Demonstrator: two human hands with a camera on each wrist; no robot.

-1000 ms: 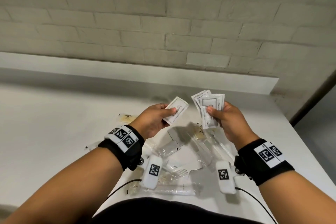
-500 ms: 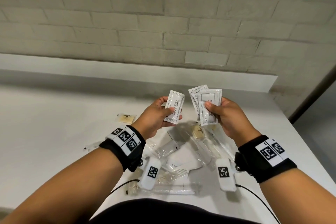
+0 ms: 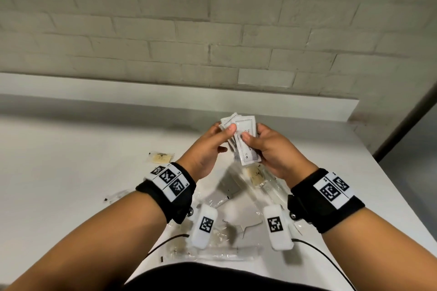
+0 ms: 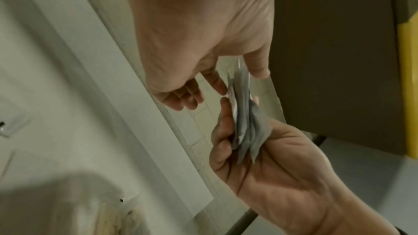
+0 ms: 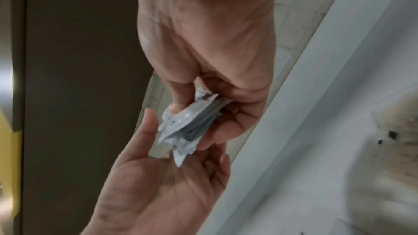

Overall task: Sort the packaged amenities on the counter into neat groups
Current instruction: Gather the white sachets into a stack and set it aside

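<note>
Above the white counter (image 3: pixel 71 149) both hands meet on a fanned stack of small white sachets (image 3: pixel 246 146). My right hand (image 3: pixel 256 139) grips the stack's lower half, thumb on the front. My left hand (image 3: pixel 224 129) pinches its upper left edge, thumb in front and fingers behind. In the left wrist view, the left hand (image 4: pixel 237 78) has thumb and forefinger on either side of the sachets (image 4: pixel 244 122), which stand in the right hand (image 4: pixel 271 149). From the right wrist, the right hand (image 5: pixel 201 113) curls round the sachets (image 5: pixel 185 128) above the left hand's palm (image 5: pixel 169 176).
Under the hands lies a loose pile of clear-wrapped amenities: a comb (image 3: pixel 241 227), a long tube packet (image 3: pixel 222 253), a tan packet (image 3: pixel 254 176). Another tan packet (image 3: pixel 162 157) and a small clear packet (image 3: pixel 115 196) lie to the left. A raised ledge (image 3: pixel 165 94) backs the counter.
The left hand has carried its single sachet right and up against the stack in the right hand. The two hands, apart before, now hold the sachets together.
</note>
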